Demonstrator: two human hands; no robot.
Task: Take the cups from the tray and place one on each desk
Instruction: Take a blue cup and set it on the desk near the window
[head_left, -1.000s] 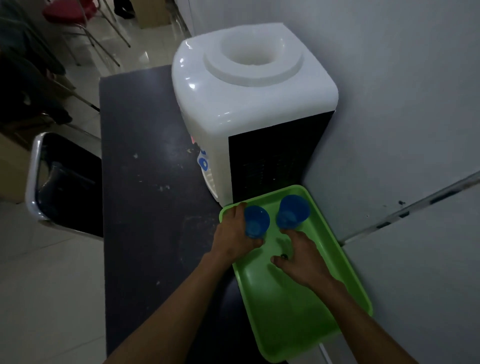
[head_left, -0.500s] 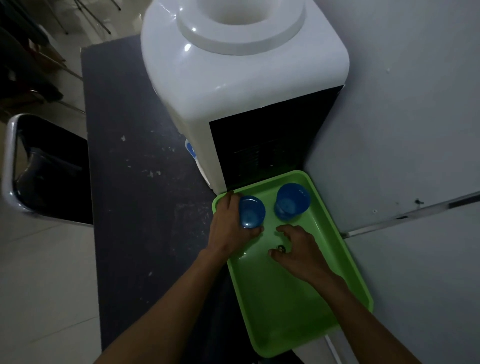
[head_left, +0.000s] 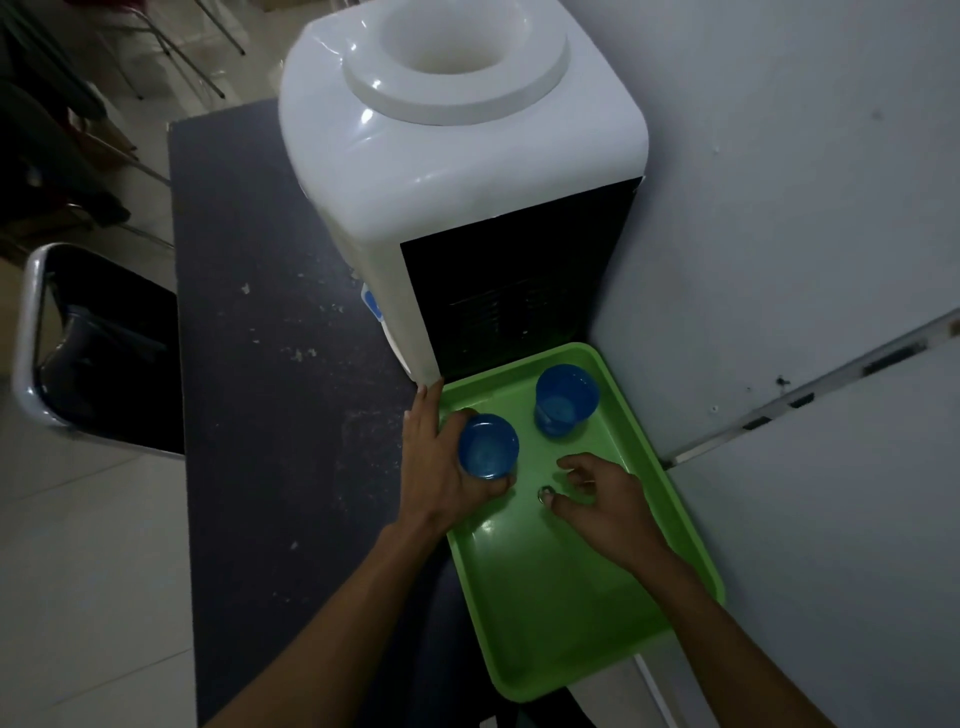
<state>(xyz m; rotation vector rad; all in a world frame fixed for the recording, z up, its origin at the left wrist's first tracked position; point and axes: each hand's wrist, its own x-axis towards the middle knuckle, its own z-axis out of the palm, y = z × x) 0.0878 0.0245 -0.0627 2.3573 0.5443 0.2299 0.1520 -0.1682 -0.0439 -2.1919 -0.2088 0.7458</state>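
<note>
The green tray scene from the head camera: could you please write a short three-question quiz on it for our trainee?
1. True or false: both blue cups are held in the hands.
2. Multiple choice: what stands directly behind the green tray? A) a white water dispenser B) a microwave C) a stack of plates
3. Fill in: the right hand is open above the tray, with a small ____ on one finger.

Key:
1. False. The left hand grips the near cup; the far cup stands free on the tray.
2. A, the water dispenser.
3. Ring.
</note>
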